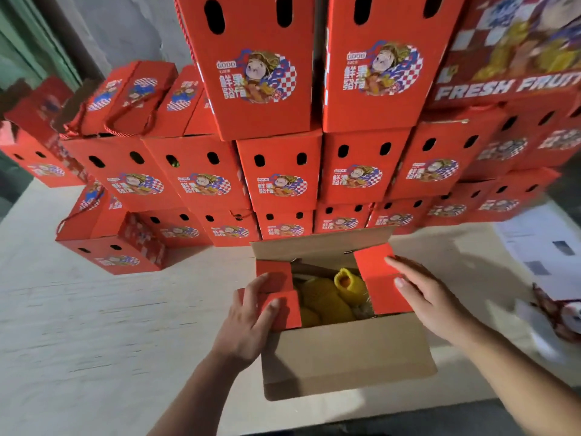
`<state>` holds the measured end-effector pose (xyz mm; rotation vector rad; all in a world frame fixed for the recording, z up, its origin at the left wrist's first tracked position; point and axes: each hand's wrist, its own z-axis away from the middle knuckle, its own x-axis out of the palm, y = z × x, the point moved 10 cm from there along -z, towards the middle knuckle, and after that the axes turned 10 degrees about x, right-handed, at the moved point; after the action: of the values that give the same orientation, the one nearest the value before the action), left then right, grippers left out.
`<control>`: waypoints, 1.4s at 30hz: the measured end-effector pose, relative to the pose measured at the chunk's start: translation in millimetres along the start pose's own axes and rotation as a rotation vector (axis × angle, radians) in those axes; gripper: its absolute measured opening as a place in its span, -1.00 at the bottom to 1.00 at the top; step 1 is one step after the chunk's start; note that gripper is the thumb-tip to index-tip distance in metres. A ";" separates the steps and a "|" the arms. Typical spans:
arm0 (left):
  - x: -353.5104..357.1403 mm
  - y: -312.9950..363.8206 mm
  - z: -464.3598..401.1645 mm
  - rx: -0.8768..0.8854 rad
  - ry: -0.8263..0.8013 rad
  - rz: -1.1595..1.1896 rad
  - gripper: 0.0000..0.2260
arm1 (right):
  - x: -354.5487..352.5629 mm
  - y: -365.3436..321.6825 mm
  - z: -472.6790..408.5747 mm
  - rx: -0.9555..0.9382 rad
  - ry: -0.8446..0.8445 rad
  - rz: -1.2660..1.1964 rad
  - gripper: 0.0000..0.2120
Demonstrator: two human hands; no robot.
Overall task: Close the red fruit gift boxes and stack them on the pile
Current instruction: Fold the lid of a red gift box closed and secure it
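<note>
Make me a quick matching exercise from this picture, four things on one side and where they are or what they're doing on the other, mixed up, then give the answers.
1. left hand
2. right hand
3. yellow-wrapped fruit
4. stacked red boxes

A. piled behind the open box
B. lies inside the open box
C. grips the box's left red flap
D. rests flat on the right red flap

Pairs: 1-C, 2-D, 3-B, 4-A

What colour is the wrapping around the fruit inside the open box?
Yellow foam netting, seen in the head view.
</note>
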<state>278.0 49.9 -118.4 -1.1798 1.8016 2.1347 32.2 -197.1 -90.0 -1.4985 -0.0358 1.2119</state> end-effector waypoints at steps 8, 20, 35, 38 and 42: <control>-8.7 -7.5 3.5 -0.042 0.026 -0.012 -0.54 | 10.2 70.2 36.5 0.021 -0.098 0.263 0.11; 4.3 5.0 7.8 -0.170 0.028 0.540 -0.51 | 15.1 -8.3 -3.7 -0.036 -0.028 -0.393 -0.25; 22.6 70.7 -2.3 0.150 0.122 -0.628 -0.40 | 2.0 -44.9 -20.8 -0.139 0.152 0.199 0.05; 20.5 67.4 -7.9 0.137 0.112 -0.614 -0.42 | -34.4 -75.1 -30.0 -0.246 0.243 0.023 -0.34; 13.1 73.0 -5.1 0.199 0.219 -0.556 -0.66 | -20.3 -82.2 -46.0 -0.217 0.075 0.360 -0.52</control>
<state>232.2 19.2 -68.5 -1.6668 1.4740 1.5323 100.8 -213.6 -24.2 -1.7915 0.1637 1.4724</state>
